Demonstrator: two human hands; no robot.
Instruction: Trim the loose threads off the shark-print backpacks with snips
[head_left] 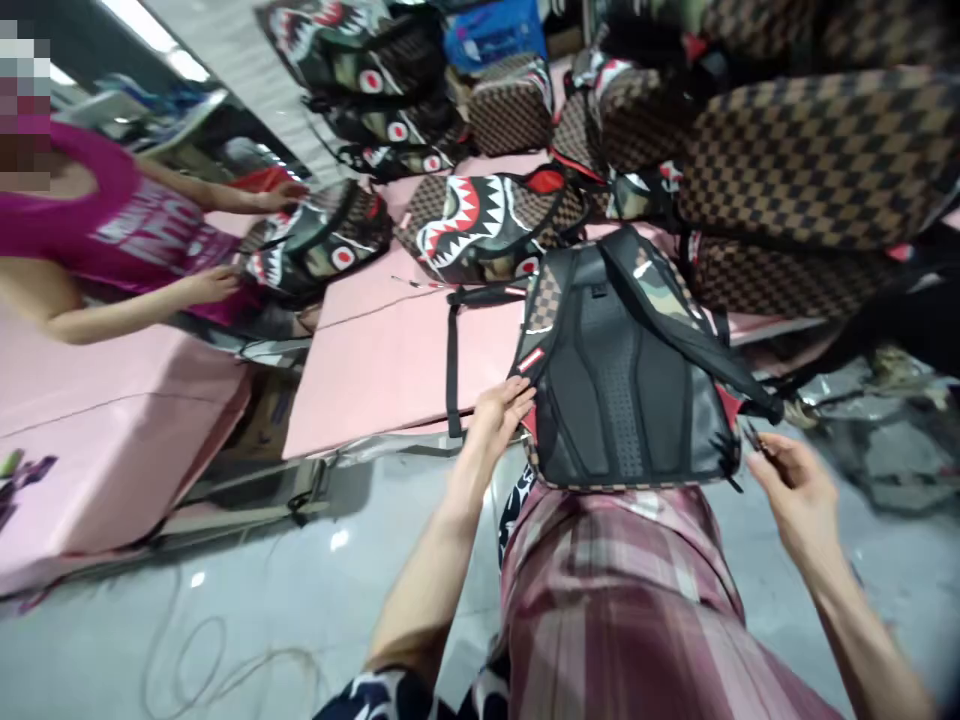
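A backpack (626,390) with a black padded back panel and checkered sides lies back side up at the front edge of the pink table, its bottom toward my lap. My left hand (504,410) rests at its left side edge, fingers stretched out against the side by a red patch. Near the lower right corner, my right hand (793,475) is closed around small dark snips (756,438), whose tips point toward the bag. A black strap (453,370) hangs over the table edge left of the backpack.
Shark-mouth backpacks (480,225) and checkered bags (817,160) are piled across the back and right. At the left, a person in a magenta shirt (165,225) handles another camouflage bag (322,245). A second pink table (112,430) stands at the lower left, with cable on the floor.
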